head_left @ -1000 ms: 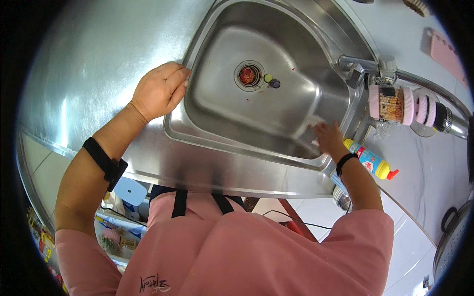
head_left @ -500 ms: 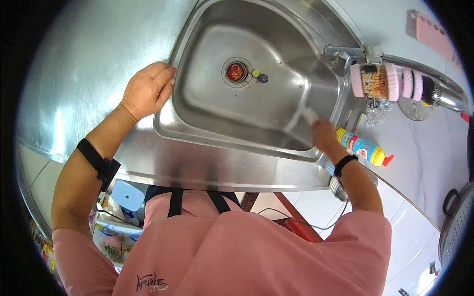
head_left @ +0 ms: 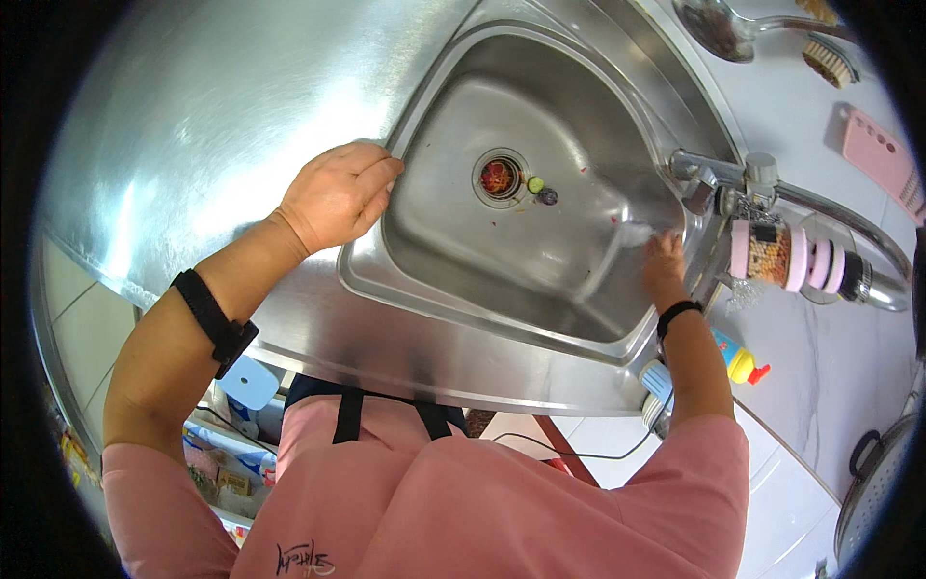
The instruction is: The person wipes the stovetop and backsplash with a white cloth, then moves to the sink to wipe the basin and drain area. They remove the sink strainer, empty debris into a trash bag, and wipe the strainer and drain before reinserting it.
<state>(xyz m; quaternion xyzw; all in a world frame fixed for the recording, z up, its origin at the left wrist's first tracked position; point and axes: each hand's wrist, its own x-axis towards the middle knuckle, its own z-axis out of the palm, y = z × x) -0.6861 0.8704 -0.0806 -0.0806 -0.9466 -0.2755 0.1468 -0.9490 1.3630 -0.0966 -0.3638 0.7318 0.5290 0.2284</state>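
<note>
My left hand (head_left: 347, 191) rests at the left rim of the steel sink (head_left: 367, 270), its fingers bent and pressed together over the edge. Inside the sink's right part, my right hand (head_left: 664, 265) is closed on a pale, blurred thing (head_left: 634, 234), too smeared to name, held low by the right wall. Red scraps (head_left: 499, 178) fill the drain (head_left: 487, 198). Beside it lie a small green round piece (head_left: 535, 184) and a dark round piece (head_left: 548, 196). A few tiny red bits are scattered on the basin floor.
A tap (head_left: 709, 172) stands at the sink's right edge. Right of it are a pink-lidded jar (head_left: 769, 256), a yellow-and-blue bottle (head_left: 741, 365), a pink grater-like board (head_left: 883, 154), a brush (head_left: 830, 63) and a ladle (head_left: 714, 29). A perforated pan (head_left: 878, 492) sits lower right.
The view has shifted, so the sink appears further right and lower. My right hand has moved up along the basin's right side with the pale thing. The left hand stays at the rim.
</note>
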